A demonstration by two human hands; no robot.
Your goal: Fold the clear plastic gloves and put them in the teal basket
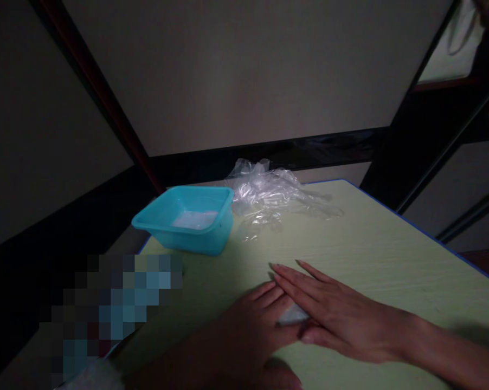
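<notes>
whitish and pale, a small piece (294, 315) lies at the near middle of the table (391, 254), showing only in the gap between two hands. any marking on it is covered; the visible sliver runs roughly crosswise, but its full long axis and which way it points are hidden. the left hand (264, 317) reaches in from the lower left, fingers together and bent slightly over the piece. the right hand (342, 314) lies across from the right, fingers nearly straight, their tips over the left fingertips. i cannot tell whether either grasps the piece. beyond them, a turquoise basin (187, 239) holds a whitish sheet (195, 219); crumpled clear plastic (264, 189) sits just beside it. behind rises a grey panel (269, 76). pixelation blurs the left side.
</notes>
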